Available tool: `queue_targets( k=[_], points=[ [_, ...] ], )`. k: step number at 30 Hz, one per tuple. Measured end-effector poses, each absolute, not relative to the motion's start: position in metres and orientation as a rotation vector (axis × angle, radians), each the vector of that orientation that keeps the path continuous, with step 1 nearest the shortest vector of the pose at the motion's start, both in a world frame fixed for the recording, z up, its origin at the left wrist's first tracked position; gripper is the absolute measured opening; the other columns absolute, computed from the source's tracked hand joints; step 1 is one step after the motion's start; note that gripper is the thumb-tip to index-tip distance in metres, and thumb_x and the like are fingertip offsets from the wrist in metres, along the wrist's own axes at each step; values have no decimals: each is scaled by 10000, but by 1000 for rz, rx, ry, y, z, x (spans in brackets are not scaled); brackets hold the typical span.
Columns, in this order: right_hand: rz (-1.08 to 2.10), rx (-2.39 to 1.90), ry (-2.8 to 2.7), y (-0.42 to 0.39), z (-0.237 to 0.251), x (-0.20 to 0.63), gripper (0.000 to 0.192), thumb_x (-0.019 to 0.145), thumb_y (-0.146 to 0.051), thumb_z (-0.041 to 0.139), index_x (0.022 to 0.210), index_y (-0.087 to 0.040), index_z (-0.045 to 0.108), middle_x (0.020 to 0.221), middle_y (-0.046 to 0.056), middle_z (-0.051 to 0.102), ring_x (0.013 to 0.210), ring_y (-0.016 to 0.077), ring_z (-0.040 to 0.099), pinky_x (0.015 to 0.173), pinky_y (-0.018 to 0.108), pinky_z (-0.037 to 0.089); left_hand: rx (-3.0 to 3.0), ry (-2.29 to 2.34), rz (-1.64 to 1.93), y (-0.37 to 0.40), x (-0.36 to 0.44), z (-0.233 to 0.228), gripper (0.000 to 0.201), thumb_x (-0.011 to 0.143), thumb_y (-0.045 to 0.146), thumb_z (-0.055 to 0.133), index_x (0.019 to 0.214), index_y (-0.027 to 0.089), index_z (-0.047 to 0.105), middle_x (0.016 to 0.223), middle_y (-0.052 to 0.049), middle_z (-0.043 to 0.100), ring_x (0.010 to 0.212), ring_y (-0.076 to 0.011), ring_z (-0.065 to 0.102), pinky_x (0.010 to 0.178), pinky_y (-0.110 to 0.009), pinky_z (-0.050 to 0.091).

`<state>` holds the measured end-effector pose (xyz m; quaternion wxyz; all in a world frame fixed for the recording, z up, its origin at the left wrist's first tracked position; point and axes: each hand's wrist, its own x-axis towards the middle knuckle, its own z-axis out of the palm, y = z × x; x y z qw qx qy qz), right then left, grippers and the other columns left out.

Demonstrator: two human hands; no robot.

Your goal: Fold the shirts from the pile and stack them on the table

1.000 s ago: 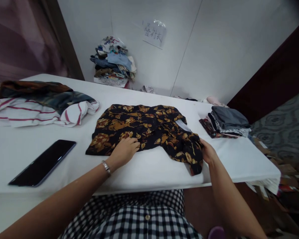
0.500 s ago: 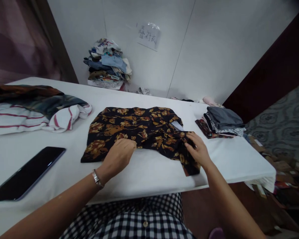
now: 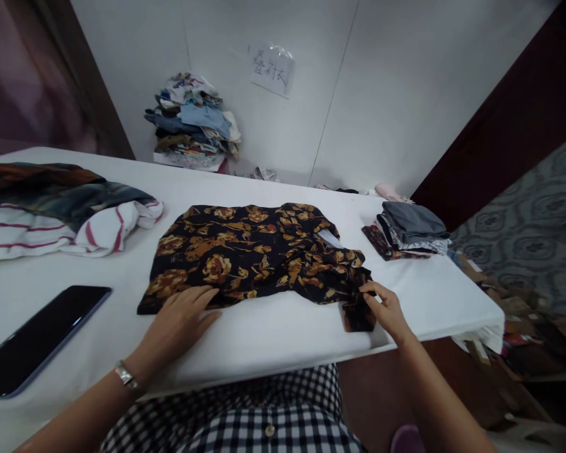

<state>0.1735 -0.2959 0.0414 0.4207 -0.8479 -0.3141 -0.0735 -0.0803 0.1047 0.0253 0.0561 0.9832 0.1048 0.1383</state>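
Observation:
A black shirt (image 3: 245, 251) with a brown and gold floral print lies partly folded on the white-covered table (image 3: 273, 333). Its collar side points right, where a pale patch shows at the neck. My left hand (image 3: 183, 311) rests with fingers stretched out on the shirt's near left edge, thumb apart on the cloth cover. At the right, my right hand (image 3: 384, 308) pinches the bunched sleeve (image 3: 358, 314) between thumb and fingers near the table's front edge.
A black phone (image 3: 42, 336) lies at the left. Behind it are crumpled striped and dark garments (image 3: 70, 214). A folded clothes stack (image 3: 412, 226) sits at the right, and a tall clothes pile (image 3: 195, 123) stands at the back wall. A handwritten sign (image 3: 272, 70) hangs there.
My left hand has moved left along the shirt's near edge and its fingers have straightened. My right hand has shifted slightly toward me at the sleeve. The view has turned slightly.

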Motion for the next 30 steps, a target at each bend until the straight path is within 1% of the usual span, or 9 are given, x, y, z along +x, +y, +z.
queue_targets(
  k=[3, 5, 8, 11, 14, 18, 20, 24, 30],
  points=[
    [-153, -2103, -433, -296, 34, 184, 259, 757, -411, 539, 830, -192, 656, 824, 52, 677, 802, 229, 618, 788, 377, 502, 3016, 487, 364, 121, -87, 23, 510, 850, 462, 448, 1217, 136, 587, 1250, -145, 611, 1157, -311, 549, 960, -452, 435],
    [-176, -2094, -301, -291, 29, 195, 413, 742, -480, 556, 1007, -179, 655, 1006, 87, 680, 933, 256, 618, 851, 390, 491, 3033, 577, 332, 132, -91, 25, 522, 845, 468, 427, 1206, 128, 592, 1291, -149, 581, 1194, -311, 520, 967, -444, 435],
    [-135, -2180, -292, -279, 24, 211, 758, 714, -542, 609, 1367, -188, 459, 1324, 118, 548, 1183, 283, 528, 977, 403, 430, 3024, 717, 269, 145, -100, 30, 551, 840, 502, 390, 1207, 142, 587, 1336, -125, 553, 1200, -302, 516, 947, -433, 454],
    [-43, -2341, -398, -267, 22, 222, 870, 726, -491, 624, 1480, -214, 289, 1248, 110, 606, 1132, 293, 569, 935, 415, 447, 3002, 872, 200, 156, -111, 32, 605, 830, 547, 356, 1215, 139, 582, 1317, -131, 565, 1134, -323, 552, 897, -460, 475],
    [0, -2430, -490, -258, 23, 230, 731, 737, -370, 594, 1430, -244, 398, 997, 66, 702, 930, 278, 645, 824, 397, 483, 2980, 904, 196, 162, -115, 32, 615, 811, 552, 358, 1169, 123, 615, 1264, -153, 595, 1118, -331, 555, 919, -456, 463],
    [-21, -2216, -491, -256, 29, 234, 371, 708, -352, 582, 1038, -214, 678, 901, 37, 715, 870, 244, 643, 809, 357, 492, 2938, 788, 245, 163, -108, 38, 471, 836, 422, 317, 1006, 143, 656, 1141, -161, 647, 1028, -302, 599, 919, -427, 460],
    [-57, -2015, -345, -262, 32, 232, 313, 697, -401, 613, 934, -204, 672, 872, 30, 714, 833, 233, 648, 771, 343, 512, 2892, 777, 286, 160, -106, 44, 412, 855, 363, 293, 963, 162, 636, 1099, -156, 658, 975, -291, 621, 880, -423, 475],
    [35, -1678, -62, -276, 30, 219, 345, 676, -411, 678, 973, -246, 615, 800, -3, 722, 714, 219, 677, 640, 335, 554, 2688, 987, 333, 162, -106, 53, 357, 894, 388, 283, 1021, 199, 557, 1011, -128, 687, 852, -275, 664, 741, -394, 503],
    [147, -1726, -300, -239, 51, 246, 126, 715, -358, 624, 763, -243, 608, 682, 31, 719, 627, 252, 692, 560, 392, 572, 2522, 1077, 295, 193, -51, 96, 303, 877, 337, 354, 888, 121, 565, 643, -65, 666, 615, -211, 631, 584, -297, 450]
  ],
)
